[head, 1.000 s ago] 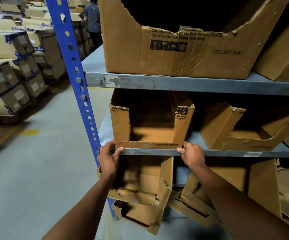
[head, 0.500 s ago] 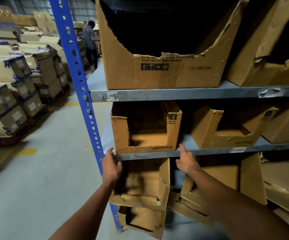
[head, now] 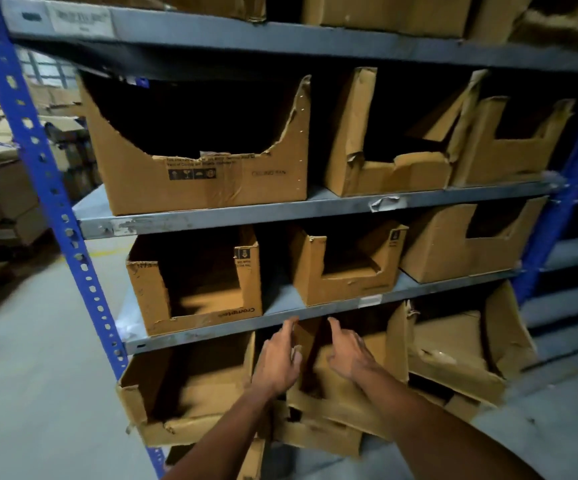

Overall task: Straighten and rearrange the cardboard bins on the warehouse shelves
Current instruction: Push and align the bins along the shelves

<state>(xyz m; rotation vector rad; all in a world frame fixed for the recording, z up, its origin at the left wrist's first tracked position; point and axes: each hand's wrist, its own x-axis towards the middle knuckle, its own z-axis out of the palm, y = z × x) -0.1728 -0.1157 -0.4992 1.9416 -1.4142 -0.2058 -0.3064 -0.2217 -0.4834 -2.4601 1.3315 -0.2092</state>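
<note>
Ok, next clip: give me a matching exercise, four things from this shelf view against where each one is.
Things:
1. ceiling fan box
2. Crompton bin
3. left hand
4. blue upright

Places:
A. left edge of the rack
B. in front of the lower bins, open, holding nothing
C. left end of the shelf below the fan box
D. left end of the shelf above the Crompton bin

Pairs: 1-D, 2-C, 3-B, 4-A

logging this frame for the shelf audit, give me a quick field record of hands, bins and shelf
left hand: open, in front of the lower middle bin, holding nothing
right hand: open, beside the left, holding nothing
lower middle bin: crumpled, sagging forward
Crompton bin: left end of middle shelf, empty
ceiling fan bin: shelf above, torn front edge
middle shelf: grey metal, three bins
</note>
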